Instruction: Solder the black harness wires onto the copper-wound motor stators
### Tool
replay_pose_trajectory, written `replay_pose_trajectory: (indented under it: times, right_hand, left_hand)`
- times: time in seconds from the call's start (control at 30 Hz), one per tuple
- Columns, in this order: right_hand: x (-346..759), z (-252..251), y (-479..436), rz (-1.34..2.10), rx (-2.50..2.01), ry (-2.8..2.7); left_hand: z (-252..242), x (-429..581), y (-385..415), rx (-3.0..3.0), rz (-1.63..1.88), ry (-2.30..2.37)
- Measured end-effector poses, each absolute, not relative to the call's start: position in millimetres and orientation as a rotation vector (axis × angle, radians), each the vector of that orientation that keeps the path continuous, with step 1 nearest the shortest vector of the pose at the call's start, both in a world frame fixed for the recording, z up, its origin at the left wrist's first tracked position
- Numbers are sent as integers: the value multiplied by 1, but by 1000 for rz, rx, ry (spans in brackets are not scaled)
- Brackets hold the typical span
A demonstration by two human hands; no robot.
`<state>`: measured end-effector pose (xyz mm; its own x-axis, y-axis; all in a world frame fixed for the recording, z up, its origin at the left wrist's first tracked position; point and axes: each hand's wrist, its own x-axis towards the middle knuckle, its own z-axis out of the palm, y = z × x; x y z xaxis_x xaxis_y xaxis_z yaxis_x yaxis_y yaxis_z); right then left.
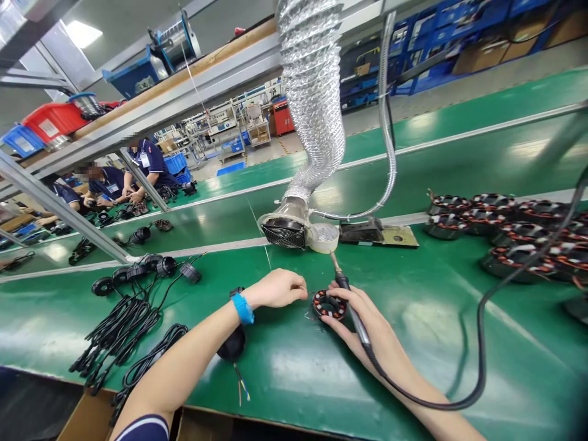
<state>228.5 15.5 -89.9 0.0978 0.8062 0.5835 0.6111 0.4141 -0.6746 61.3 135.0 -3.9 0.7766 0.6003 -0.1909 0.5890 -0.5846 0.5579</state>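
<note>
My right hand [374, 321] has a soldering iron [356, 312] lying across it, tip pointing up and away. Its thumb and fingertips also grip a small ring-shaped motor stator [329, 305] with copper windings and white parts, just over the green bench. To the left of the stator, my left hand [278, 288] is closed in a pinch. A thin wire shows at its fingertips, reaching toward the stator's edge. A blue band is round the left wrist. Below that wrist sits a black round part [232, 344] with coloured wire ends, partly hidden by the forearm.
Behind the hands stand a fan-fronted extraction hood [285, 231] on a silver duct, a round pale tin [324, 237] and an iron holder [381, 234]. Stacked stators [519, 257] fill the right. Black cables [119, 334] lie left. The iron's cord [480, 343] loops right. Co-workers [147, 162] sit far left.
</note>
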Motion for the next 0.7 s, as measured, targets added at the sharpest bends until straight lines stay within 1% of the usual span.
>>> replay_pose_trajectory:
  times: [0.13,0.2,0.33,0.5,0.6,0.7]
  right_hand:
    - [227,-89,14,285,-1261,-1609]
    - [225,-87,13,292,-1258,-1604]
    - [223,-87,12,315,-1249,-1576]
    - [223,-89,12,353,-1231,-1537]
    - [224,-87,12,355,-1227,-1540]
    - [225,-83,12,382,-1222,-1572]
  left_hand:
    - [-8,72,125,1779,225,989]
    - [-8,74,119,1661,264,1065]
    - [-6,60,110,1851,297,1191]
    - [-6,38,95,1932,148,1198]
    - [-6,42,91,1944,221,1163]
    - [-7,56,94,1743,299,1123]
